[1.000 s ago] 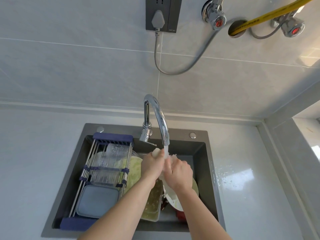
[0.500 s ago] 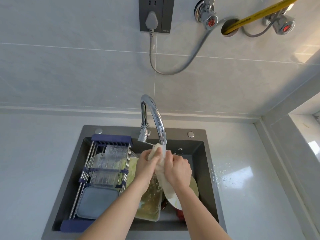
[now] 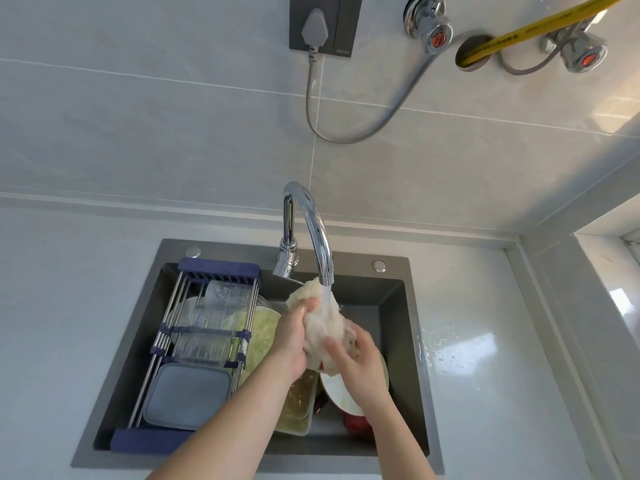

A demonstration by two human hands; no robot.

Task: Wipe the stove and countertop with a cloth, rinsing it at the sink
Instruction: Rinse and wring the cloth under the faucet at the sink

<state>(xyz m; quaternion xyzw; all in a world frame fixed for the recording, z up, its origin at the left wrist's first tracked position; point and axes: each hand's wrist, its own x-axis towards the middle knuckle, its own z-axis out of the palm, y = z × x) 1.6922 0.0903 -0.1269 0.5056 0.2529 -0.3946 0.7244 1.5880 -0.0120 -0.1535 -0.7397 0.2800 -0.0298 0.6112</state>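
We are rinsing: both hands, left hand [image 3: 294, 337] and right hand [image 3: 360, 362], grip the bunched white cloth [image 3: 320, 323] under the curved chrome tap [image 3: 311, 223]; next, wringing it out probably.

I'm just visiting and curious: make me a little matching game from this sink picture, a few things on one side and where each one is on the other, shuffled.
Things:
1. cloth
2. grey lidded container
3. grey plug
4. water splashes

Places:
A. in the wall socket above the sink
B. on the countertop right of the sink
C. held in both hands under the running faucet
D. on the rack across the sink's left side

Pairs: 1-C, 2-D, 3-A, 4-B
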